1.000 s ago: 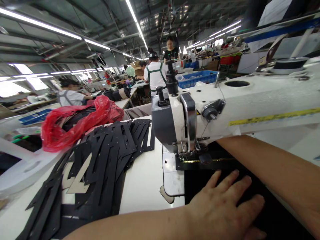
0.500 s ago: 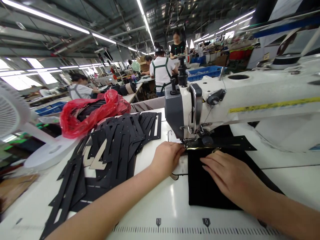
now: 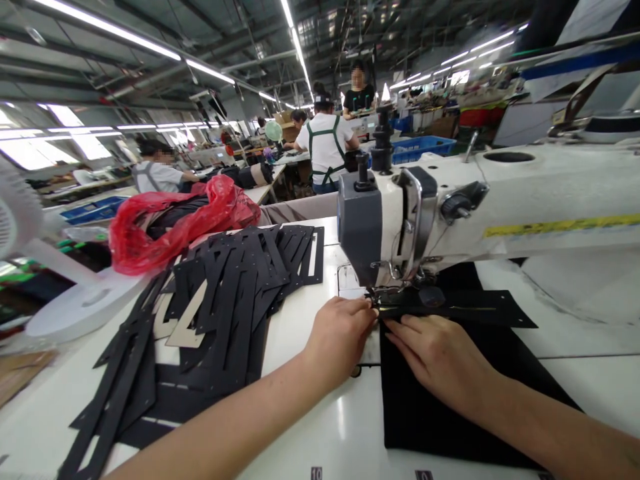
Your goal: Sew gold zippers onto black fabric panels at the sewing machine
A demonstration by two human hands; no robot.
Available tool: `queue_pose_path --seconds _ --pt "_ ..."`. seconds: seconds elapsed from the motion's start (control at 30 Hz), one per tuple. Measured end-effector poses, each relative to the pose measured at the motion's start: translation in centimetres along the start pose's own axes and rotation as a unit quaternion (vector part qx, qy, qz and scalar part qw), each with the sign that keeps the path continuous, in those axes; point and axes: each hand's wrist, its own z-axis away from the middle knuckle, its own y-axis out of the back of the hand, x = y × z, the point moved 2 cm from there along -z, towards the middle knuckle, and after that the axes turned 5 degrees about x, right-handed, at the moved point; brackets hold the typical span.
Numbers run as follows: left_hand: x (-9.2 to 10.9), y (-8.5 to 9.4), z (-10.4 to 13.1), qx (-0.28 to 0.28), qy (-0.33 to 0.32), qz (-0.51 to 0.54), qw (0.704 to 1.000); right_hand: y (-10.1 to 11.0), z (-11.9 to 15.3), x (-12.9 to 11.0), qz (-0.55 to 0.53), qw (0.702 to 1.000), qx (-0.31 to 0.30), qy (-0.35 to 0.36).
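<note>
The sewing machine head (image 3: 370,220) stands over the work. Under its presser foot lies a black slotted strip (image 3: 505,308), with a thin gold line, apparently zipper teeth, showing along it. My left hand (image 3: 337,333) is closed, fingertips pinching the left end of the black work just in front of the needle area. Close to its right, my right hand (image 3: 445,350) has its fingers together, pressed on the near edge of the strip and the black fabric panel (image 3: 425,413). That panel spreads toward me beneath my right hand and forearm. The needle tip itself is hidden.
Many black slotted pieces (image 3: 240,293) lie piled to the left, with a few beige ones (image 3: 193,320) among them. Behind them sits a red plastic bag (image 3: 145,233). A white fan (image 3: 75,300) stands at far left. Co-workers (image 3: 325,143) sit and stand beyond the table.
My right hand has slid left, closer to my left hand, along the work's edge. The strip's right part has shifted slightly and shows more of its slot. The camera view has also shifted.
</note>
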Motion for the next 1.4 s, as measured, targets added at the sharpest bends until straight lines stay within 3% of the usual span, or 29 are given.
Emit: queue_pose_path --seconds 0.17,0.33,0.5,0.7,1.23,1.4 --pt "1.1 0.4 -0.1 -0.06 -0.085 -0.064 0.992 0.9 -0.1 -0.4 0.002 1.0 0.012 0.029" --pt "1.4 0.3 0.0 -0.048 -0.074 -0.072 0.993 1.9 -0.3 -0.3 0.087 0.986 0.128 0.068" --pt "1.2 -0.2 0.4 -0.032 -0.073 -0.099 0.992 0.4 -0.5 0.3 0.082 0.989 0.095 0.083" --pt "1.1 -0.4 0.4 0.024 -0.107 -0.105 0.988 0.2 -0.4 0.4 0.071 0.988 0.111 0.074" --pt "1.4 -0.5 0.4 0.062 -0.124 -0.133 0.981 0.2 -0.6 0.7 0.052 0.992 0.099 0.06" --pt "1.4 -0.5 0.4 0.045 -0.114 -0.122 0.985 0.3 -0.7 0.5 0.057 0.99 0.109 0.068"
